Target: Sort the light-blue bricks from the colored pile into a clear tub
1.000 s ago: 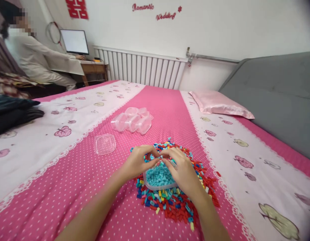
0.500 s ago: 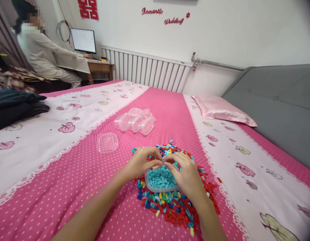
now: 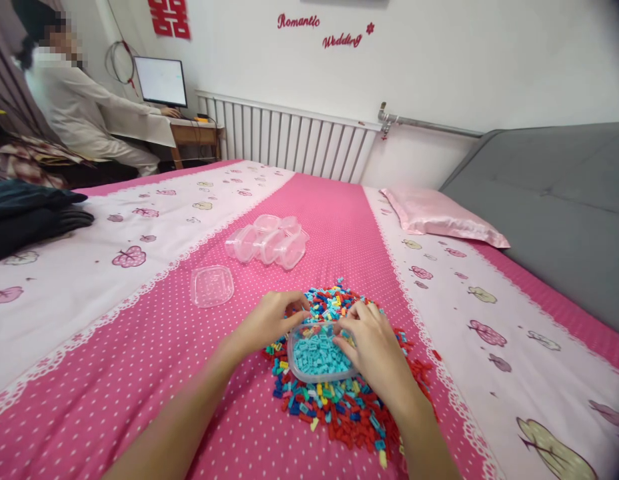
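Note:
A clear plastic container (image 3: 295, 370) filled with light-blue toy building bricks (image 3: 319, 355) rests on a heap of mixed loose bricks (image 3: 357, 430), mostly red, blue and yellow. My left hand (image 3: 273, 319) hovers beside the container's far left rim, fingers curved and thumb slightly apart, with no brick visible in it. Over the right side of the container is my right hand (image 3: 372, 337), its thumb and fingertips parted above the light-blue bricks. It hides part of the right rim and some of the heap.
A clear lid (image 3: 212, 287) lies left of the heap, and several clear containers (image 3: 267, 243) are grouped farther back. Dark folded clothing (image 3: 34, 213) lies at the left, a pink pillow (image 3: 439, 217) at the right. A person (image 3: 79, 100) sits by a monitor (image 3: 160, 81).
My hands were together, fingertips meeting above the container. Now they are apart: the left has shifted left, while the right has lowered slightly toward the container. The view has turned slightly.

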### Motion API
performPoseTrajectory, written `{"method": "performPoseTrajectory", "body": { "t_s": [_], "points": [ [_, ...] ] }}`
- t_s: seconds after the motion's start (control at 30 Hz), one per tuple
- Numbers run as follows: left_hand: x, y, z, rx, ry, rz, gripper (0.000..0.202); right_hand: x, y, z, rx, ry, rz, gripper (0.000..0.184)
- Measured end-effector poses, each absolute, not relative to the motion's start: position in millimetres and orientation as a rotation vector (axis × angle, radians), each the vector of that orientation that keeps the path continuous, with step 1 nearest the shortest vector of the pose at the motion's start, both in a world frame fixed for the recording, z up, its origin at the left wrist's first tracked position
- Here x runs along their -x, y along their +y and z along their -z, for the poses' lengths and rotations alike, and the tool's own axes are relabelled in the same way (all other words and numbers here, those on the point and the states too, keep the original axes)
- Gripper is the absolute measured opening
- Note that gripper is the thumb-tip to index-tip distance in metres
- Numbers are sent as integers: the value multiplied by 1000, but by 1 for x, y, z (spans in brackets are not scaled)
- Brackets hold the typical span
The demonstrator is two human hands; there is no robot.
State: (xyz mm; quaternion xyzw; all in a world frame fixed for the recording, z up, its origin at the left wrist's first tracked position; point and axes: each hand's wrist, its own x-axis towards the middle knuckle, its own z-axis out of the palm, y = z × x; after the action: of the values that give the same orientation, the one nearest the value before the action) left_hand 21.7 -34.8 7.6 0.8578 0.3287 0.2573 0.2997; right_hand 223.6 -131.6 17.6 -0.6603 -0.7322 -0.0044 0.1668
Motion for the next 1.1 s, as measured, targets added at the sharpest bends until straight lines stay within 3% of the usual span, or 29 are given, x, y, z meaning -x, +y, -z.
{"method": "performPoseTrajectory", "body": {
  "t_s": [0.37,0.73,1.1],
  "points": [
    [-24,-39,-8,-2309,737,-507,23,-221,-126,-11,1922,-2038,59,17],
    [-23,-39,-8,-2325,720,-521,23,-211,-127,-14,2057,-2069,111,4],
    [-24,-39,-7,-2327,724,-505,21,-208,-128,-9,2159,-1934,123,14]
  ]
}}
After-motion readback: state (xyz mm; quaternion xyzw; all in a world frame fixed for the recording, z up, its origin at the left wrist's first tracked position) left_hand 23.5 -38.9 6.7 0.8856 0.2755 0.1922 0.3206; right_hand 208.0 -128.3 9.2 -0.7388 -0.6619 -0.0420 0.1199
